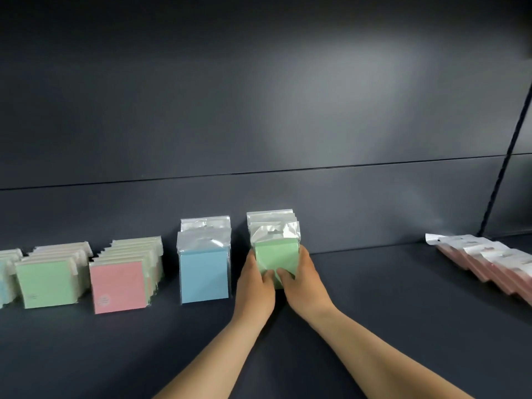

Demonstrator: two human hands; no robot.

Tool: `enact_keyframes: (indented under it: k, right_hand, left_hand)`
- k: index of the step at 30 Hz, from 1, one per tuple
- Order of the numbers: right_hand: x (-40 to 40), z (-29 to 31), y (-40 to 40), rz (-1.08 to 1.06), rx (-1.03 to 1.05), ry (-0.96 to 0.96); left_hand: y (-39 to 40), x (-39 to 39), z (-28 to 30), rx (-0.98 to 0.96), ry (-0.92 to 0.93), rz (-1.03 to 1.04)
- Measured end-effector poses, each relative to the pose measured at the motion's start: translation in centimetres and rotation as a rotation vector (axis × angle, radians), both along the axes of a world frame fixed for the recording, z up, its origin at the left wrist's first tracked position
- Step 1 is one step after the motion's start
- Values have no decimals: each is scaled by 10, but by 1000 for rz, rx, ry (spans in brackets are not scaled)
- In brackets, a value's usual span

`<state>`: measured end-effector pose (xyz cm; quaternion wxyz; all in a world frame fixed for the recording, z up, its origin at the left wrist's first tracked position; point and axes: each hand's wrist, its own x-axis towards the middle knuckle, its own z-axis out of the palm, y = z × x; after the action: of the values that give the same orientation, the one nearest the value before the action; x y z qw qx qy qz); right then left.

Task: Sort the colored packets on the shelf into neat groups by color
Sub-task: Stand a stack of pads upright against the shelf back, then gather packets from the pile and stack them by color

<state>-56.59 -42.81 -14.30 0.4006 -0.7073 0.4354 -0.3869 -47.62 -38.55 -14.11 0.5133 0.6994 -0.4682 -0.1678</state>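
A row of upright green packets [275, 253] in clear wrappers stands at the middle of the dark shelf [388, 312], against the back panel. My left hand [254, 286] and my right hand [305, 283] grip the front green packet from either side, thumbs on its face. Left of them stand blue packets [203, 276], one behind the other. Further left is a row fronted by a pink packet [119, 286], then a row fronted by a green packet [46, 282]. Pink packets [489, 263] lie fanned flat at the far right.
More packets, partly cut off, sit at the left edge [5, 272]. The dark back panel [259, 110] rises behind every row. A vertical upright [506, 145] divides the shelf bay at the right. Bare shelf surface stretches between the green row and the fanned pink packets.
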Motion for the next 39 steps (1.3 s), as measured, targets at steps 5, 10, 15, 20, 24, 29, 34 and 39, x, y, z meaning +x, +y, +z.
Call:
enact_keyframes:
  k: [5,10,15,20,24,29,34,39]
  right_hand:
    - [-6,6,4,-12,35,-1]
    - [-48,24,21,17,-97,294]
    - [-130,62,50,127,-276,694]
    - [-216,87,102,171,-346,892]
    - [-274,89,142,139,-385,976]
    - [-334,92,166,91,-357,1032]
    - [-384,93,160,0,-371,1008]
    - [-431,89,135,-19,-270,944]
  left_hand:
    - [6,-1,2,44,-56,43]
    - [36,-11,15,285,-331,-32]
    - [87,-40,52,595,-795,-122]
    - [140,-98,75,586,-906,-99]
    - [170,-156,75,517,-824,-142]
    - [190,-218,74,498,-837,-187]
    - [185,-261,79,470,-849,-223]
    - [153,-303,79,484,-795,-270]
